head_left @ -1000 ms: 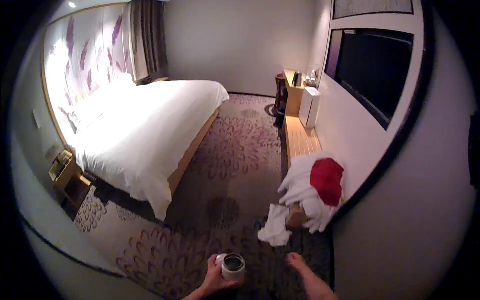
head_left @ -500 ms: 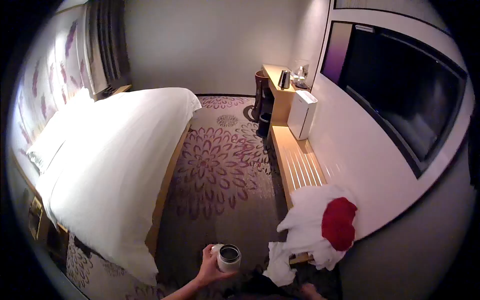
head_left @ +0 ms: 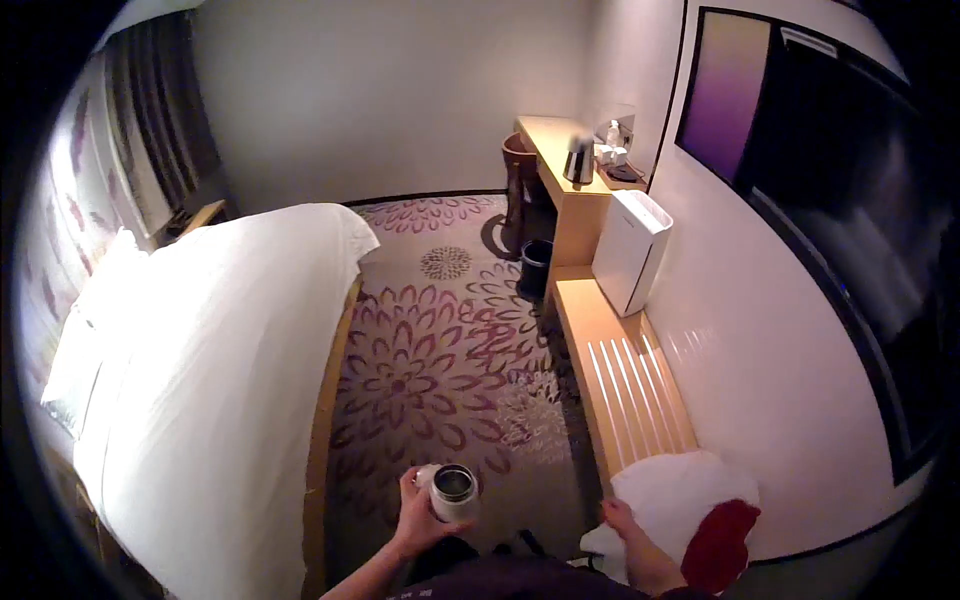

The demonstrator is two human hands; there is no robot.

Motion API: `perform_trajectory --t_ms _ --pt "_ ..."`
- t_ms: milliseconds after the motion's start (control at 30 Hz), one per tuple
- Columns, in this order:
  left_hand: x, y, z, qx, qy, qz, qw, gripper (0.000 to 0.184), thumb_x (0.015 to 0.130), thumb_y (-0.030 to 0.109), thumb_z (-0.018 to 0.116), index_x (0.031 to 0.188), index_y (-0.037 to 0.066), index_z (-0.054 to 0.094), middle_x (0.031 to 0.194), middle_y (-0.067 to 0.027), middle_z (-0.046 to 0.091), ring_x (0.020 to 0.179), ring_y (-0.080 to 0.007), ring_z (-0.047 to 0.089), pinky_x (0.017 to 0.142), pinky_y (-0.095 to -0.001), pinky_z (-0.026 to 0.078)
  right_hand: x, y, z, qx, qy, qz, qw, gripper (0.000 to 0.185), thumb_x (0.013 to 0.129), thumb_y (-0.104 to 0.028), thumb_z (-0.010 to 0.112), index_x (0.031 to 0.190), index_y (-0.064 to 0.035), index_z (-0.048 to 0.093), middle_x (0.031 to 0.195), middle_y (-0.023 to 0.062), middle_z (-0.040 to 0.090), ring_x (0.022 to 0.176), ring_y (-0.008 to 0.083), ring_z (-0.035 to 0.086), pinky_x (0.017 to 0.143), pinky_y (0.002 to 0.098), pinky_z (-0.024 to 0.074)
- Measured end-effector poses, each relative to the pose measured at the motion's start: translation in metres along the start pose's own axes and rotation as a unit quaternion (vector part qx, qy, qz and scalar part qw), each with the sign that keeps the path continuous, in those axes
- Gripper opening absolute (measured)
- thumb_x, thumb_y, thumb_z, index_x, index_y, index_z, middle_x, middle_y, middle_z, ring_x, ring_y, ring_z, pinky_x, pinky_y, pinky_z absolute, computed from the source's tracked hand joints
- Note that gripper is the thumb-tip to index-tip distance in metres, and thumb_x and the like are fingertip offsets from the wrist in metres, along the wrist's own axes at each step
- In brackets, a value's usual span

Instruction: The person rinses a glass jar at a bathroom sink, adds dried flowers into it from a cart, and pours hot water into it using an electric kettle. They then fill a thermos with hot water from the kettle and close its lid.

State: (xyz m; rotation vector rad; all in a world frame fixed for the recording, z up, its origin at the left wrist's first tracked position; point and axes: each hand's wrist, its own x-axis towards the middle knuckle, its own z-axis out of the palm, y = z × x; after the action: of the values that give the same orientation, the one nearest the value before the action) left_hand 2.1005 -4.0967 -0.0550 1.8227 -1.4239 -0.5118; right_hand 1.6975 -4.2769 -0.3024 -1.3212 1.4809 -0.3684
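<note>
My left hand (head_left: 420,518) is wrapped round a white, open-topped container (head_left: 455,492) with a dark metallic inside, held upright low in the middle of the view. A small white piece (head_left: 427,475), perhaps its lid, sits between the fingers and the container. To the right, my right hand (head_left: 620,518) hangs near white cloths (head_left: 675,490) heaped on the bench end, its fingers curled. Whether anything is inside those fingers is too small to tell. A red cloth (head_left: 722,545) lies over the white ones.
A bed (head_left: 210,380) stands at the left. On the right are a slatted bench (head_left: 585,325), a white appliance (head_left: 628,250) and a desk (head_left: 560,140) bearing a kettle (head_left: 578,162). A chair (head_left: 515,175) and black bin (head_left: 535,265) stand beside the desk; a television (head_left: 840,200) hangs right.
The view has moved forward into the room, bringing the desk, bench and cloths closer. My left hand keeps the container; my right hand has come up fully into view beside the white cloths.
</note>
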Motion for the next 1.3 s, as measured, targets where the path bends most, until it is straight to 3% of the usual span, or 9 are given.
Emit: perform_trajectory --t_ms 33,100,167,267,567,733,1033,1267,1300 --pt "0.033 -0.007 0.001 0.01 0.003 0.006 1.0 0.077 0.051 0.035 0.086 0.119 0.013 0.056 0.131 -0.0149 0.035 0.126 -0.0359 0.026 0.106 -0.0455 0.029 0.046 -0.035 0.021 0.128 -0.036 -0.057 0.99 0.023 0.092 -0.028 0.056 0.093 -0.0062 0.064 0.071 0.0011 0.06 0.055 0.0098 0.053 0.048 0.0242 0.0426" --pt "0.094 -0.018 -0.001 -0.03 -0.007 0.003 1.0 0.078 0.05 0.036 0.087 0.118 0.013 0.057 0.13 -0.0147 0.035 0.125 -0.0358 0.027 0.106 -0.0448 0.029 0.101 -0.149 0.053 0.047 -0.031 -0.106 0.993 0.026 0.092 -0.028 0.058 0.104 -0.0061 0.062 0.08 0.0019 0.063 0.068 0.0113 0.058 0.06 0.0236 0.0462" --pt "0.158 -0.058 0.006 -0.047 0.003 0.015 0.999 0.079 0.05 0.037 0.087 0.118 0.013 0.057 0.129 -0.0143 0.037 0.125 -0.0354 0.027 0.106 -0.0445 0.029 0.145 -0.252 0.072 0.154 -0.109 -0.123 0.974 0.029 0.093 -0.028 0.056 0.113 -0.0077 0.059 0.09 0.0021 0.064 0.076 0.0105 0.06 0.065 0.0228 0.0458" --pt "0.264 -0.102 0.003 -0.032 -0.028 0.039 0.998 0.08 0.052 0.039 0.087 0.121 0.012 0.055 0.129 -0.0138 0.039 0.126 -0.0356 0.025 0.107 -0.0443 0.028 0.207 -0.363 0.079 0.135 -0.101 -0.181 0.969 0.028 0.095 -0.026 0.052 0.117 -0.0093 0.058 0.097 0.0023 0.065 0.08 0.0099 0.06 0.065 0.022 0.0454" --pt "0.581 -0.133 -0.032 -0.065 -0.037 0.115 0.991 0.077 0.055 0.036 0.087 0.121 0.012 0.054 0.127 -0.0159 0.035 0.124 -0.0361 0.027 0.104 -0.045 0.029 0.365 -0.491 0.03 0.208 0.099 -0.138 0.963 0.026 0.096 -0.024 0.05 0.114 -0.0077 0.059 0.095 0.0043 0.065 0.08 0.0104 0.06 0.067 0.0225 0.0454" --pt "0.714 -0.15 -0.019 -0.022 -0.067 0.182 0.981 0.089 0.056 0.039 0.088 0.127 0.007 0.046 0.129 -0.0158 0.03 0.124 -0.0331 0.031 0.105 -0.0421 0.03 0.435 -0.522 0.003 0.215 0.197 -0.072 0.954 0.028 0.097 -0.03 0.049 0.11 -0.0087 0.06 0.097 0.0038 0.066 0.084 0.0121 0.061 0.071 0.026 0.0453" --pt "0.974 -0.145 0.014 -0.012 -0.038 0.186 0.982 0.083 0.054 0.039 0.087 0.122 0.005 0.052 0.13 -0.0207 0.029 0.124 -0.0381 0.033 0.104 -0.045 0.034 0.686 -0.692 -0.095 0.211 0.295 -0.204 0.909 0.028 0.097 -0.028 0.049 0.115 -0.0101 0.059 0.104 0.0011 0.063 0.095 0.0109 0.058 0.076 0.025 0.044" --pt "1.194 -0.11 0.075 -0.007 -0.004 0.216 0.976 0.085 0.051 0.035 0.088 0.12 0.003 0.051 0.13 -0.0206 0.03 0.124 -0.0376 0.032 0.105 -0.0442 0.033 0.879 -0.791 -0.143 0.072 0.402 -0.238 0.881 0.056 0.087 -0.03 0.064 0.131 -0.0026 0.044 0.13 0.0164 0.048 0.117 0.0263 0.048 0.094 0.0366 0.0423" --pt "1.226 -0.106 0.086 0.003 0.001 0.227 0.974 0.085 0.052 0.033 0.088 0.121 0.002 0.05 0.13 -0.0198 0.031 0.125 -0.0363 0.032 0.106 -0.0424 0.032 0.896 -0.801 -0.144 0.058 0.43 -0.244 0.868 0.055 0.086 -0.03 0.065 0.129 -0.002 0.045 0.122 0.0157 0.054 0.11 0.0245 0.053 0.093 0.0342 0.0428"
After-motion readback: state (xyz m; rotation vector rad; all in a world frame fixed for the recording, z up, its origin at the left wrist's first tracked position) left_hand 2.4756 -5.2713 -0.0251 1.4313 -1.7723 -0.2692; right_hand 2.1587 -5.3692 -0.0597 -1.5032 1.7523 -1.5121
